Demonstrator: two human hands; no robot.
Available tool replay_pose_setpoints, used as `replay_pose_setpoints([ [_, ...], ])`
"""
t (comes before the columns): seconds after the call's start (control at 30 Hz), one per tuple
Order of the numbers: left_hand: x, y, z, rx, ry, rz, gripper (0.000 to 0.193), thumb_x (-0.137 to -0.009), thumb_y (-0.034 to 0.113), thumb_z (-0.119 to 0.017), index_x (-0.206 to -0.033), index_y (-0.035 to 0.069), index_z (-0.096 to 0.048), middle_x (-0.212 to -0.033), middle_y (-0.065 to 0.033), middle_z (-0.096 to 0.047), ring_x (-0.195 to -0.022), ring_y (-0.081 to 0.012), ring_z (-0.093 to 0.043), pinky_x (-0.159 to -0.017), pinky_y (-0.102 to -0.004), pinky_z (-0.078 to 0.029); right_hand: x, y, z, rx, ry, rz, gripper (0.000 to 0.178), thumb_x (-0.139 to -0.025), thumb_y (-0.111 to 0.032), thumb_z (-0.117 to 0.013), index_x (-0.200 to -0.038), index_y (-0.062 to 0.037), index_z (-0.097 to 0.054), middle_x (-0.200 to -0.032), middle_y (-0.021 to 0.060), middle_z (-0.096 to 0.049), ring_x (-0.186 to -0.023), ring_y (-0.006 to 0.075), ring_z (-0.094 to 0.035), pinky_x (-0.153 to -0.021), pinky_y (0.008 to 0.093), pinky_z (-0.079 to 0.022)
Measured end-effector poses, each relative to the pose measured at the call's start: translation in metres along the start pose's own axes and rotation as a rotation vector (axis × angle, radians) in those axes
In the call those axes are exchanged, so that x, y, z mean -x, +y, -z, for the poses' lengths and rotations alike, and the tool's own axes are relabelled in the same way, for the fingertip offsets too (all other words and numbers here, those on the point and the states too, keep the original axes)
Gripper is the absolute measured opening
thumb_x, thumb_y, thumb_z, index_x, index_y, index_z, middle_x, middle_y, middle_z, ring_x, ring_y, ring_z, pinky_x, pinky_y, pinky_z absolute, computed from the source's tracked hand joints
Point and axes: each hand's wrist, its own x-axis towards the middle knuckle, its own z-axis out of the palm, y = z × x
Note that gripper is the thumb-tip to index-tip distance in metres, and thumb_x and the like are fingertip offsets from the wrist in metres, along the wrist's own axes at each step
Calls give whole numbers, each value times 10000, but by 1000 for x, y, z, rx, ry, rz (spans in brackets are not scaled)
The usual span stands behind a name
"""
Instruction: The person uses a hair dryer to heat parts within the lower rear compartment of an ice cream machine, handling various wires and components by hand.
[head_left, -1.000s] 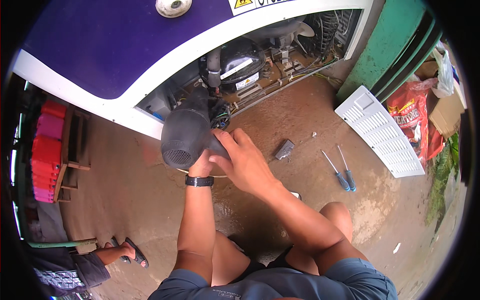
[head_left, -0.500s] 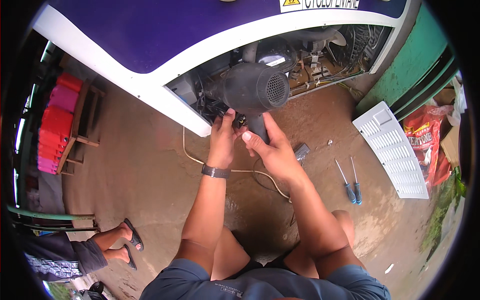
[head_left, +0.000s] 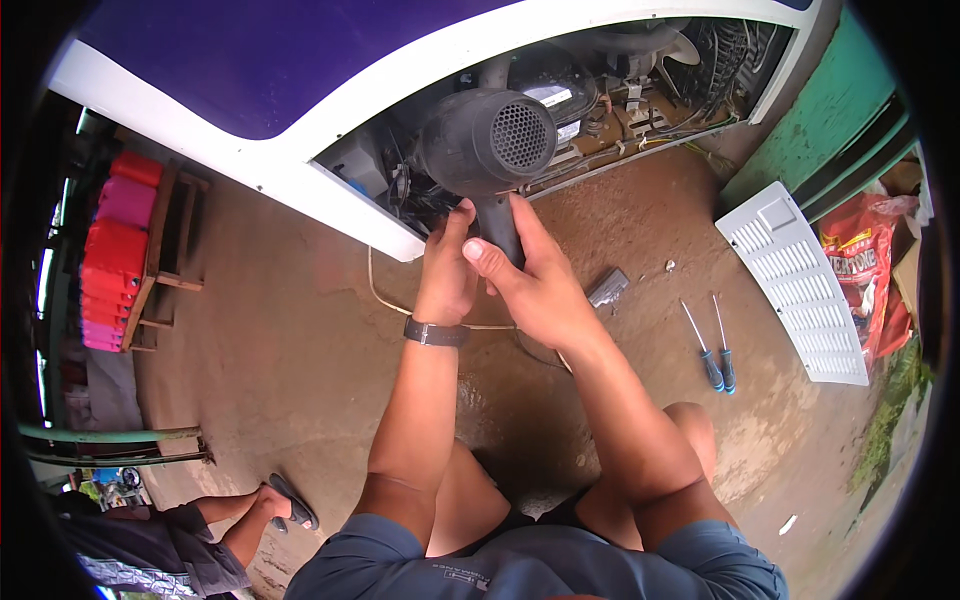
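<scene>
A black hair dryer (head_left: 458,140) is in my right hand (head_left: 540,285), whose fingers and thumb close round its handle. Its round mesh intake faces back toward me, and its front end points into the open compartment (head_left: 620,130) of a white and purple cabinet (head_left: 380,100). My left hand (head_left: 447,275) is beside the handle, thumb up and fingers curled. The dryer and compartment edge partly hide those fingertips, so what they hold is unclear. Inside the compartment sit a black compressor (head_left: 560,90), copper tubing, a fan blade and loose wires.
Two blue-handled screwdrivers (head_left: 720,370) lie on the floor at right, near a vented white panel (head_left: 795,280). A small dark grey block (head_left: 608,287) and a pale cable (head_left: 385,295) are closer. Red and pink stacked items (head_left: 115,255) stand left; another person's legs (head_left: 245,510) show lower left.
My hands and the dryer have shifted slightly left and up. Dark wiring seen at my left fingers is now hidden. The other person's feet have moved right, and the view has shifted a little.
</scene>
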Motion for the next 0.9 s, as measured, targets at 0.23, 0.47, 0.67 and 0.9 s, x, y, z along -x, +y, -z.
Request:
replay_pose_setpoints([
  [0.23, -5, -24, 1, 118, -59, -90, 338, -1037, 366, -653, -1170, 55, -661, -995, -44, -707, -857, -143, -711, -709, -286, -581, 1, -9, -6, 224, -11, 239, 606, -1026, -276, -694, -1519, -30, -443, -1216, 149, -659, -1100, 251, -653, -989, 375, -504],
  [0.47, -6, -32, 16, -6, -224, -176, 356, -995, 324, -687, -1245, 76, -636, -1096, -21, -703, -1016, -161, -706, -854, -331, -586, 7, -24, -15, 220, 4, 146, 638, -1021, -312, -692, -1534, -43, -424, -1262, 203, -659, -1189, 333, -651, -1028, 404, -487],
  [0.67, -13, -35, 34, -430, -305, -276, 459, -1076, 388, -614, -1450, 160, -477, -1310, -65, -586, -1155, -283, -666, -997, -450, -584, 12, -33, -11, 205, -25, 130, 633, -1030, -322, -683, -1536, -44, -423, -1252, 199, -662, -1169, 326, -660, -1017, 409, -495],
  [0.9, -11, -31, 25, 233, -249, -29, 493, -1059, 387, -645, -1475, 164, -504, -1232, -148, -659, -1079, -325, -702, -906, -446, -608, 13, -30, -13, 197, -63, 143, 704, -1030, -356, -677, -1572, -16, -383, -1353, 263, -617, -1261, 392, -625, -1081, 429, -460],
])
